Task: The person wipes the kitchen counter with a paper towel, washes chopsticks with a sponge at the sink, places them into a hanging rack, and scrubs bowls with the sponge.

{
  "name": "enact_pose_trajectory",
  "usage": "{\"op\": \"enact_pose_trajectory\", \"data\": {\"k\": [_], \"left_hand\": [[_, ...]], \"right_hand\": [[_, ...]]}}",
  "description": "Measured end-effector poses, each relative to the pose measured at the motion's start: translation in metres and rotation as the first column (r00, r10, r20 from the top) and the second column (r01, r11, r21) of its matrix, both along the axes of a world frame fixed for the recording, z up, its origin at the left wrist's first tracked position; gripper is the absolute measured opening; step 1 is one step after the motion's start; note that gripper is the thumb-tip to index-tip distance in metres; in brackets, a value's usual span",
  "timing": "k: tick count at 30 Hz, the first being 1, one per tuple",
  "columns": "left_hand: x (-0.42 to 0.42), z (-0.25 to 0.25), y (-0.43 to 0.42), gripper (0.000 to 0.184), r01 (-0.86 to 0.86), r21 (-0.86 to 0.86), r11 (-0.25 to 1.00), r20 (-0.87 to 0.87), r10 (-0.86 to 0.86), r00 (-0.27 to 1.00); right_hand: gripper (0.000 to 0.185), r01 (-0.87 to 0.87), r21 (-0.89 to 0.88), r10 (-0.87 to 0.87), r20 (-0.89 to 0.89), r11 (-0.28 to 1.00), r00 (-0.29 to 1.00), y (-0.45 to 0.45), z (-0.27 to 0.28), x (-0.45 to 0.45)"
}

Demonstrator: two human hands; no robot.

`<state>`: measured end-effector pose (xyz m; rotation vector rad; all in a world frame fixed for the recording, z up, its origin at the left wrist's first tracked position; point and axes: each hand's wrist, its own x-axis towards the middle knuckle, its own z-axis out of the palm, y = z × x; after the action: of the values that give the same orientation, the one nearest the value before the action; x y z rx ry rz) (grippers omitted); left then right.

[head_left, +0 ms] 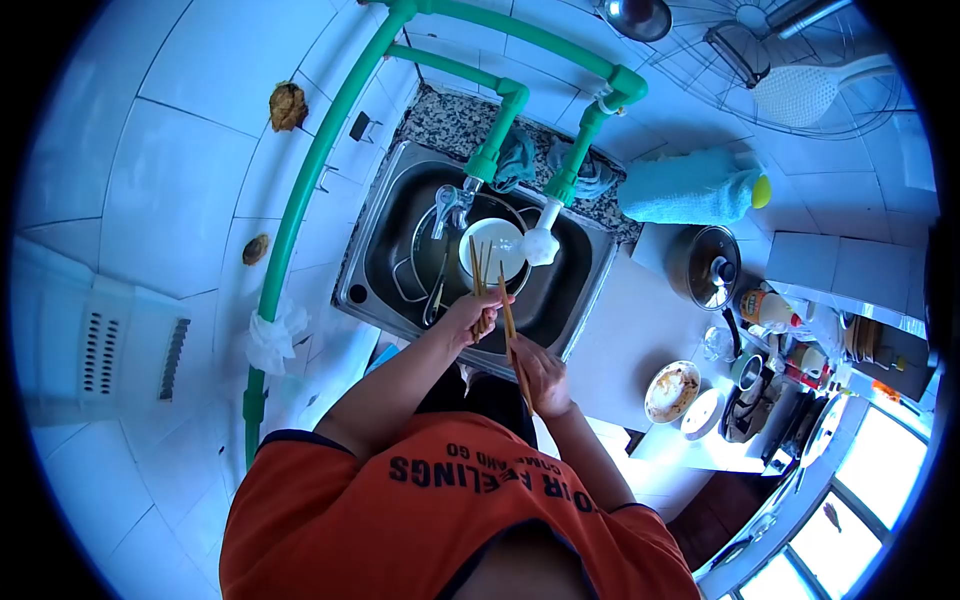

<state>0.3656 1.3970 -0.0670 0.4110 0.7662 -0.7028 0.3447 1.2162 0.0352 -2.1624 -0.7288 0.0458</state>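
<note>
Over the front of the steel sink [375, 270], my left hand [474, 320] is closed around several wooden chopsticks [480, 265], their tips fanned out toward the far side. To its right, my right hand [541, 376] grips more chopsticks [508, 318], which slant up past the left hand's fingertips. Beyond both hands a white bowl [482, 250] sits in the sink, inside what looks like a large metal pan or basin [420, 235]. A dark-handled utensil [434, 300] leans at its left. The metal faucet [447, 208] is above the bowl, and no water stream can be made out.
Green pipes [325, 150] run along the wall to the left and behind the sink. A white tap fitting [541, 246] hangs over the basin. Right of the sink, the counter [625, 320] carries a lidded pan [708, 268], a food-stained plate [673, 391], a bottle [765, 308] and other kitchenware.
</note>
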Motion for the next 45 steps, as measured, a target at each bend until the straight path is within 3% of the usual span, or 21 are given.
{"op": "enact_pose_trajectory", "data": {"k": [3, 5, 7, 8, 10, 13, 17, 19, 20, 25, 27, 29, 31, 33, 34, 35, 36, 37, 38, 40, 45], "left_hand": [[-0.002, -0.007, 0.001, 0.024, 0.045, 0.019, 0.999, 0.082, -0.047, 0.996], [0.000, 0.010, 0.002, 0.024, 0.109, 0.267, 0.958, -0.004, -0.112, 0.994], [-0.007, 0.000, 0.000, 0.021, 0.068, 0.247, 0.967, 0.036, -0.079, 0.996], [-0.009, 0.000, -0.002, 0.021, 0.032, 0.212, 0.977, 0.053, -0.044, 0.998], [-0.014, -0.003, -0.008, 0.020, -0.007, 0.175, 0.985, 0.067, -0.005, 0.998], [-0.015, -0.003, -0.010, 0.024, 0.036, 0.228, 0.973, 0.127, -0.067, 0.990], [-0.002, 0.007, -0.013, 0.034, 0.200, 0.320, 0.926, -0.083, -0.183, 0.980], [0.008, 0.010, -0.005, 0.037, 0.217, 0.265, 0.940, -0.129, -0.189, 0.974], [0.012, 0.010, 0.003, 0.039, 0.204, 0.223, 0.953, -0.149, -0.174, 0.973], [0.016, 0.014, 0.016, 0.047, 0.376, 0.298, 0.878, -0.041, -0.382, 0.923], [0.013, 0.021, 0.014, 0.049, 0.606, 0.456, 0.652, 0.068, -0.704, 0.707], [0.010, 0.010, 0.029, 0.043, 0.575, 0.520, 0.631, 0.027, -0.686, 0.727], [-0.004, -0.050, 0.059, 0.034, 0.168, 0.899, 0.403, 0.224, -0.757, 0.614], [0.003, -0.057, 0.076, 0.026, -0.052, 0.997, 0.057, 0.074, -0.516, 0.853], [0.004, -0.067, 0.080, 0.026, -0.053, 0.997, 0.061, 0.077, -0.518, 0.852], [0.006, -0.083, 0.082, 0.024, 0.064, 0.880, 0.471, 0.107, -0.327, 0.939], [0.011, -0.099, 0.082, 0.023, 0.087, 0.589, 0.804, 0.038, -0.135, 0.990], [0.021, -0.112, 0.076, 0.023, 0.091, 0.585, 0.806, 0.043, -0.143, 0.989], [0.034, -0.124, 0.067, 0.024, 0.321, 0.859, 0.399, -0.022, -0.597, 0.802], [0.048, -0.146, 0.047, 0.029, 0.353, 0.935, -0.042, -0.254, -0.772, 0.582], [0.042, -0.121, 0.055, 0.026, -0.075, 0.989, 0.126, 0.120, -0.396, 0.910]], "right_hand": [[0.018, -0.055, -0.062, 0.057, 0.040, 0.997, 0.998, -0.013, 0.005, 0.007], [0.006, 0.238, -0.033, -0.239, -0.009, 0.971, 0.971, -0.020, -0.001, 0.019], [0.015, 0.417, -0.201, -0.457, -0.243, 0.886, 0.856, -0.019, -0.014, 0.044], [0.027, 0.510, -0.118, -0.433, -0.706, 0.852, 0.560, -0.008, -0.012, 0.055], [0.028, 0.406, -0.217, -0.339, -0.904, 0.888, 0.259, 0.008, -0.041, 0.069], [0.032, 0.394, -0.148, -0.225, -0.962, 0.907, 0.156, 0.041, -0.082, 0.073], [0.043, 0.379, -0.245, -0.323, -0.933, 0.892, 0.156, 0.062, -0.174, 0.076], [0.044, 0.579, -0.273, -0.232, -0.962, 0.768, -0.146, 0.073, -0.189, 0.079], [0.040, 0.614, -0.171, 0.069, -0.935, 0.771, -0.347, 0.067, -0.187, 0.083], [0.028, 0.475, -0.030, 0.196, -0.887, 0.879, -0.419, 0.067, -0.180, 0.097], [0.023, 0.445, -0.042, 0.169, -0.890, 0.894, -0.424, 0.068, -0.178, 0.097], [0.015, 0.578, -0.040, 0.202, -0.916, 0.815, -0.347, 0.064, -0.174, 0.098], [0.015, 0.888, -0.031, 0.341, -0.917, 0.458, -0.208, 0.058, -0.160, 0.099], [0.011, 0.915, -0.162, 0.335, -0.895, 0.370, -0.294, 0.054, -0.153, 0.096], [0.012, 0.867, -0.100, 0.267, -0.929, 0.487, -0.257, 0.048, -0.152, 0.085], [0.013, 0.801, -0.043, 0.205, -0.957, 0.597, -0.204, 0.041, -0.154, 0.077], [0.013, 0.834, -0.123, 0.252, -0.921, 0.538, -0.299, 0.036, -0.160, 0.073], [0.013, 0.838, -0.123, 0.249, -0.923, 0.531, -0.293, 0.033, -0.161, 0.072], [0.013, 0.860, -0.113, 0.313, -0.901, 0.497, -0.299, 0.030, -0.162, 0.073], [0.012, 0.892, -0.108, 0.412, -0.858, 0.439, -0.307, 0.027, -0.165, 0.074], [0.021, 0.847, -0.064, 0.292, -0.923, 0.528, -0.251, 0.031, -0.148, 0.067]]}}
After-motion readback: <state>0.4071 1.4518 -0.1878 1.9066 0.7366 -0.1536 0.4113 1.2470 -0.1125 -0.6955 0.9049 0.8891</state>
